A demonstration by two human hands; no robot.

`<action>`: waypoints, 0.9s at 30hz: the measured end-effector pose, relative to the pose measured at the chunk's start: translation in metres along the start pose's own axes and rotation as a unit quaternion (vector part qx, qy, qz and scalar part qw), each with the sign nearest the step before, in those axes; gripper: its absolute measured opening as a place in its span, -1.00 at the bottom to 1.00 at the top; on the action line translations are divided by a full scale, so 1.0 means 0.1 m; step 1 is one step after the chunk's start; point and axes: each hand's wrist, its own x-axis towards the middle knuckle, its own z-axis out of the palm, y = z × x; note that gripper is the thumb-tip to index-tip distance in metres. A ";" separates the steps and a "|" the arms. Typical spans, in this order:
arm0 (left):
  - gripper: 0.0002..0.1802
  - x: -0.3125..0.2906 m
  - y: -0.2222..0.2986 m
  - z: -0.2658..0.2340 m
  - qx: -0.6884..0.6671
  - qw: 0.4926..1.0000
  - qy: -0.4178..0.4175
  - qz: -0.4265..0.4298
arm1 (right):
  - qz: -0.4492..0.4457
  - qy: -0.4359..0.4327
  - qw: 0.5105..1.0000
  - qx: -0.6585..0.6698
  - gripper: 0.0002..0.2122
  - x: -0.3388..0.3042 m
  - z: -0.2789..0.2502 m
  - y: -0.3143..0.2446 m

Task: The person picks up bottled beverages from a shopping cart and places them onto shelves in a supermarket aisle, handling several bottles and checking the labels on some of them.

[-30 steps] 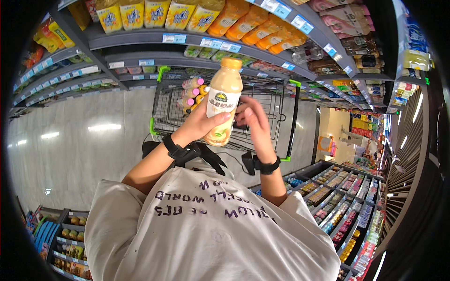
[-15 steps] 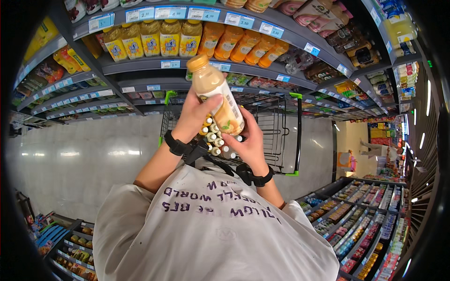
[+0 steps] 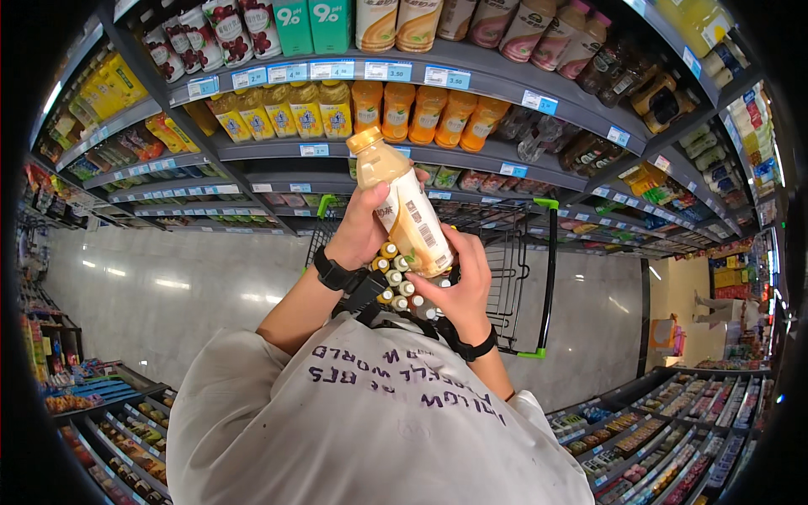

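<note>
So from my end I've got the cream bottle [image 3: 411, 220] tilted above the cart [image 3: 550, 282], gold cap [image 3: 364, 140] leaning up-left. My left hand [image 3: 360, 225] is wrapped round its upper half, my right hand [image 3: 465, 282] pinches the base. Other bottles [image 3: 402, 289] sit in the cart; orange drinks [image 3: 429, 114] line the shelf [image 3: 261, 153] ahead.

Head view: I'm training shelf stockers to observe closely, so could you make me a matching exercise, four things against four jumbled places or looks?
Column one
1. Left hand
2. Right hand
3. Shopping cart
4. Orange bottles

Column two
A. Black, with green corners
B. Near the base of the held bottle
C. On a shelf, just right of the yellow-labelled bottles
D. On the held bottle, nearer its cap

Right pairs: 1-D, 2-B, 3-A, 4-C
</note>
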 end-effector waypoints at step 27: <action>-0.74 -0.04 -0.19 0.86 -0.066 0.994 0.089 -0.020 | 0.238 -0.219 0.748 0.579 -0.39 -0.43 -0.76 0.69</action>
